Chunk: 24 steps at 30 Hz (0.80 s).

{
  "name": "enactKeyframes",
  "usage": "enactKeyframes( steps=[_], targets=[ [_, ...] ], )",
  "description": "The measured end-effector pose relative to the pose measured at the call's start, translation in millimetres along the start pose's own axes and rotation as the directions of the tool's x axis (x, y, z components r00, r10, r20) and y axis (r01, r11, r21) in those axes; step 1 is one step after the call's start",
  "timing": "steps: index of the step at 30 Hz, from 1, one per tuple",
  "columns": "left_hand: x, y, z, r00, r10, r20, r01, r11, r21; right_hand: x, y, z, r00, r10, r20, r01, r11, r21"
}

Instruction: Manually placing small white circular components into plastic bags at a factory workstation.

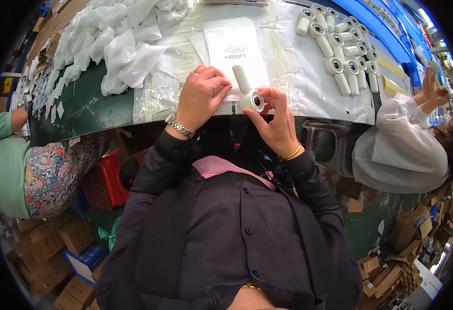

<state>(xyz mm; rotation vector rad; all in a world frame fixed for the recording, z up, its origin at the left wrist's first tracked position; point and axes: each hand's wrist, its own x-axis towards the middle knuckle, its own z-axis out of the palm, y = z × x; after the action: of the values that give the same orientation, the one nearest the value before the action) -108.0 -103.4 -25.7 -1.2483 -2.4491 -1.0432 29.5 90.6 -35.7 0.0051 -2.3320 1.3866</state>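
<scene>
My right hand (278,121) holds a white piece (241,80) by its round head, between thumb and fingers. The piece has a ring-shaped head with a dark centre and a cylindrical grip, which points away from me and slightly left. My left hand (202,95) is just left of it, fingers curled in and thumb close to the forefinger; whether anything thin is pinched there I cannot make out. Beyond both hands lies a stack of flat white printed bags (231,39) on the plastic-covered table (164,85).
Several similar white pieces (335,66) lie at the right. A heap of white plastic bags (118,46) covers the far left, with small white tags (44,98) beside it. Co-workers sit at both sides, one in a green top (9,165), one in white (402,144).
</scene>
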Motion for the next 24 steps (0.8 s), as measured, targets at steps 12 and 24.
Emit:
enactKeyframes(
  steps=[12, 24],
  targets=[
    [0.1, 7.6, 7.2, 0.95, -0.298, -0.094, 0.261, 0.923, -0.283, -1.0, -7.0, -15.9, 0.975, -0.148, 0.166, 0.187, 0.951, -0.248],
    [-1.0, 14.5, 6.8, 0.989, -0.041, -0.139, 0.017, 0.984, -0.175, 22.1, -15.1, -8.3, 0.961, -0.263, 0.091, 0.278, 0.892, -0.356]
  ],
)
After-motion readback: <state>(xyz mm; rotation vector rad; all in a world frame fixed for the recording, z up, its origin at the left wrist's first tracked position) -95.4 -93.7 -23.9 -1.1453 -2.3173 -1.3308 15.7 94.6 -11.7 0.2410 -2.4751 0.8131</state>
